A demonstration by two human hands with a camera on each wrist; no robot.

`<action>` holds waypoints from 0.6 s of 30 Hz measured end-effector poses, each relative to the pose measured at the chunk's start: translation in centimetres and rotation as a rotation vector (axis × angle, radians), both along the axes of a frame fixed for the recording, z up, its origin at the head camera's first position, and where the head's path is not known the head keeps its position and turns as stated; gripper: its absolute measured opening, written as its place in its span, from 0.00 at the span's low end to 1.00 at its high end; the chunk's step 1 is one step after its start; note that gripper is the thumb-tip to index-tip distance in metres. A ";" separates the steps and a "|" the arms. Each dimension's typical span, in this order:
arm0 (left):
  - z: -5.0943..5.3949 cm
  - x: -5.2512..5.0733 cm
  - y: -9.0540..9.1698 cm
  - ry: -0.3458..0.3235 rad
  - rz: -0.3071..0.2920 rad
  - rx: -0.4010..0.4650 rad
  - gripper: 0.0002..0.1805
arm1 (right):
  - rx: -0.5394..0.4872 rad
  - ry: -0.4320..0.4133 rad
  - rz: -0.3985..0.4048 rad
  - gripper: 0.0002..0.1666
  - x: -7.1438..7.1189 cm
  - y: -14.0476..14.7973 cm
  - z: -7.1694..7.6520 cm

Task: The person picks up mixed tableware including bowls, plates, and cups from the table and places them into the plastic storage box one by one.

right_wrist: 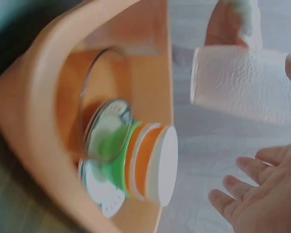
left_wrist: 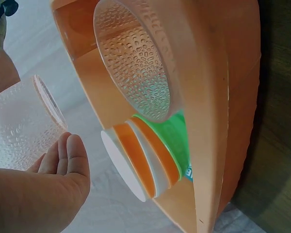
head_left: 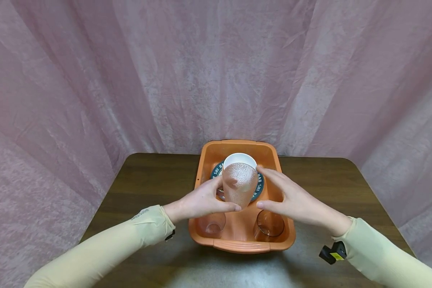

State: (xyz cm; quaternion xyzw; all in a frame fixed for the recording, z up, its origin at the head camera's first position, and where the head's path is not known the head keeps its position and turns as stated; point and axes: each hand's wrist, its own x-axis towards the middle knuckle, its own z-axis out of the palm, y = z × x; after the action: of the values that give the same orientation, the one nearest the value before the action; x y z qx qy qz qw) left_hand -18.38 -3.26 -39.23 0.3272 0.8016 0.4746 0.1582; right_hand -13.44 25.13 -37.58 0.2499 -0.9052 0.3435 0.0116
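Note:
My left hand (head_left: 210,198) grips a clear, pebble-textured tumbler (head_left: 240,186) above an orange basin (head_left: 234,236). Its thumb crosses the tumbler's near side; in the left wrist view its fingers lie along the wall. The right hand (head_left: 295,198) hovers to the right of the tumbler, thumb and fingers spread, with nothing held. A gap shows between that palm and the tumbler in the right wrist view. Beneath, a stack of white, orange and green bowls (left_wrist: 145,155) rests on plates with a dark lettered rim (right_wrist: 105,111).
Another textured tumbler (left_wrist: 133,63) stands in the basin's near left corner. A smooth clear glass (head_left: 270,224) occupies the near right corner. The basin sits on a dark wooden table (head_left: 320,180), with a pink curtain (head_left: 216,80) hanging behind it.

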 end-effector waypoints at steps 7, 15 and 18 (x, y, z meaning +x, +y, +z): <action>-0.1 0.0 0.1 -0.007 -0.016 0.012 0.42 | -0.152 -0.165 -0.032 0.56 -0.3 -2.3 0.5; -0.1 -0.1 0.1 -0.025 -0.032 0.039 0.40 | -0.246 -0.195 0.014 0.51 -1.0 -3.4 0.1; -0.1 0.0 0.1 -0.030 -0.034 0.039 0.39 | -0.280 -0.195 0.025 0.49 -1.1 -3.7 0.0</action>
State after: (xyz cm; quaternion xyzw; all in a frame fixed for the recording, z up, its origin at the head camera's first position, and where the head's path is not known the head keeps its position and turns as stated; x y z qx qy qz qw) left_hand -18.43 -3.14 -39.37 0.3368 0.7840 0.4924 0.1717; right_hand -14.57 21.47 -37.63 0.2228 -0.8421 0.4890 -0.0458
